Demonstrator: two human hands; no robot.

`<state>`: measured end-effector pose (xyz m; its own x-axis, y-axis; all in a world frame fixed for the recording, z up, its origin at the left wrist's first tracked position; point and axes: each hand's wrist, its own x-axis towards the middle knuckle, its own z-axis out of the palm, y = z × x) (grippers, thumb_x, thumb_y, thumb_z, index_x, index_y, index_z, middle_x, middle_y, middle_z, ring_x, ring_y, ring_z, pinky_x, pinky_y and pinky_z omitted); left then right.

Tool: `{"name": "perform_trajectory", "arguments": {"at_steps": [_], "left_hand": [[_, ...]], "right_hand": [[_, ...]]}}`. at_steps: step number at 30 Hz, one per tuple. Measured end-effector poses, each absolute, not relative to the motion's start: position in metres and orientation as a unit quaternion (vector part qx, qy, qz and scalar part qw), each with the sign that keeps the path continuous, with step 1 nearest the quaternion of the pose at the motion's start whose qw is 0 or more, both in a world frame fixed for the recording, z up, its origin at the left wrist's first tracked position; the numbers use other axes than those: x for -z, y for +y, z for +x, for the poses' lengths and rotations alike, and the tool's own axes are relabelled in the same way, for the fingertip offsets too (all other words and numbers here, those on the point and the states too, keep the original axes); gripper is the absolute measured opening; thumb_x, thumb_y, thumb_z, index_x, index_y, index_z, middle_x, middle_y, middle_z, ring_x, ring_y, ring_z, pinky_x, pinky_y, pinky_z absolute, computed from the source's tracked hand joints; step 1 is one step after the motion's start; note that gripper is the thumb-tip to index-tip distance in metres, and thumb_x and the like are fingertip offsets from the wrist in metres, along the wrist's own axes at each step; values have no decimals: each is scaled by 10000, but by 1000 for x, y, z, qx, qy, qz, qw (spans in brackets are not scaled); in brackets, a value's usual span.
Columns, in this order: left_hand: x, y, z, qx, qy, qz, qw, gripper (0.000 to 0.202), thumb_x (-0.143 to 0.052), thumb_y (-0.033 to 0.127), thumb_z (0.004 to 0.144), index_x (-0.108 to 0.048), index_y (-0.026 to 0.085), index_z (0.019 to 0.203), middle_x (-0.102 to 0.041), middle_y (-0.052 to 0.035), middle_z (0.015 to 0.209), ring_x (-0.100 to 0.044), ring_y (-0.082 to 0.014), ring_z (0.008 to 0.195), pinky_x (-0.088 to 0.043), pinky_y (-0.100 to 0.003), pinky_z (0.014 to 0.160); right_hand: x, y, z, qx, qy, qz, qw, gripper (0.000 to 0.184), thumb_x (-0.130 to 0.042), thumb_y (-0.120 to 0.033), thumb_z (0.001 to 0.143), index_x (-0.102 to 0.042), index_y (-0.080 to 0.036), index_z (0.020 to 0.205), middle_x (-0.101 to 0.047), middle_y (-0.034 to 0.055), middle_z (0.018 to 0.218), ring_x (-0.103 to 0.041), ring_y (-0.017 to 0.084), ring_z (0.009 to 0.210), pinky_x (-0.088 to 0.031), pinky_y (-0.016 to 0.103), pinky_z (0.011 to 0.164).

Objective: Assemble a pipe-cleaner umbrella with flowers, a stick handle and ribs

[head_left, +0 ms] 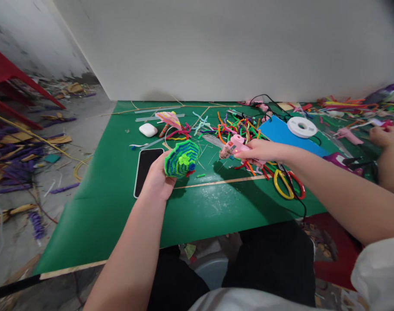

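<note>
My left hand (161,175) is closed around a small umbrella-like disc of coiled blue and green pipe cleaners (183,159), held above the table with its bright green centre showing. The fingers behind it are mostly hidden. In my right hand (260,151) is a pink hot glue gun (237,141), its nozzle pointing left towards the disc but apart from it. A pile of cut multicoloured pipe cleaners (229,123) lies behind the glue gun. Further back stands a pink and yellow striped piece (169,119) of similar make.
On the green table (119,216) are a phone (144,170), a white earbud case (148,130), scissors (284,185), blue sheet (276,134) and white ribbon spool (301,127). A black cord hangs near the scissors. Another person's hand (385,136) works at the right beside another pink glue gun (349,135).
</note>
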<state>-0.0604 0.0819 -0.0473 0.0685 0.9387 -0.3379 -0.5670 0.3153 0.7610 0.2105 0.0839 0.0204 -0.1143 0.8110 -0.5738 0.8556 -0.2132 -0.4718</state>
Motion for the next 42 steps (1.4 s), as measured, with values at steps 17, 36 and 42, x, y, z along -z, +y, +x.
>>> {"name": "perform_trajectory", "arguments": {"at_steps": [17,36,42], "left_hand": [[45,81,-59,-540,419,213,698,121,-585,181,714,-666,136,792,-702,-27,738,-657,-139,647,-549,-223,566],[45,81,-60,-544,411,219,698,134,-598,201,707,-660,135,804,-705,-41,784,-664,-154,696,-546,-231,587],[45,81,-60,-546,414,217,695,146,-604,199,701,-665,131,815,-704,-39,763,-662,-154,675,-540,-229,568]], "right_hand": [[-14,84,218,437,612,659,-9,395,-572,-554,733,-567,-164,673,-562,25,597,-493,99,475,-397,212,425],[-22,77,220,446,603,661,-24,395,-562,-539,750,-573,-159,640,-533,-2,534,-450,78,433,-375,202,414],[-17,80,217,457,596,660,-27,382,-583,-536,737,-571,-162,657,-557,6,571,-452,77,431,-358,203,393]]}}
